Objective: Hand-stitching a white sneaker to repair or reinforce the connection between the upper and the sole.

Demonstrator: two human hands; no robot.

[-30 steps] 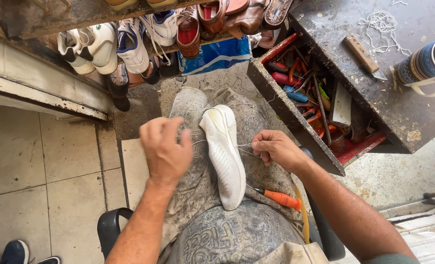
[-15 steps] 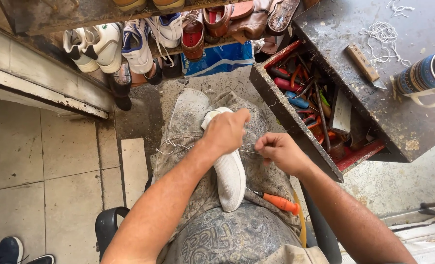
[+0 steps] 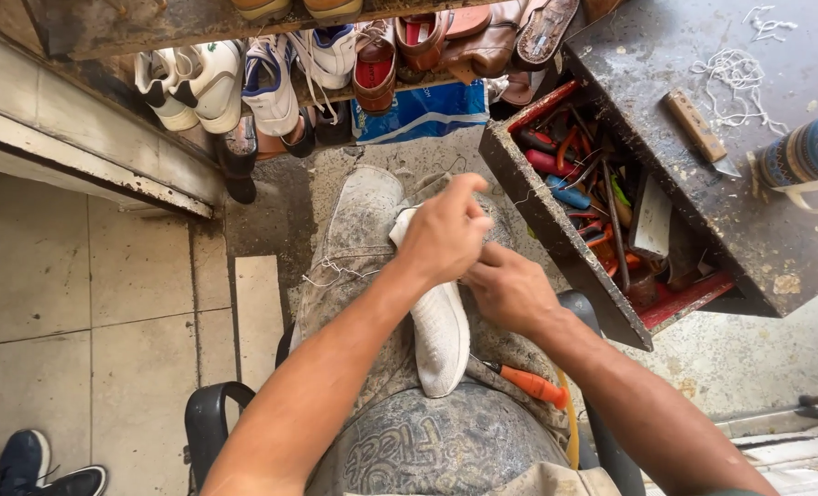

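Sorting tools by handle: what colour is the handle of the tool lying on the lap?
Bright orange, on the tool with the plastic handle beside the white knit shoe; head view.

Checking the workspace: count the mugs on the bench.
1: a patterned mug stands at the right edge of the dark workbench, partly cut off by the frame; others may lie outside view.

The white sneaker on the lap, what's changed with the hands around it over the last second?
The left hand swung from the left side of the white sneaker across its toe to meet the right hand on the right. The sneaker stays on the lap, the orange-handled tool beside it.
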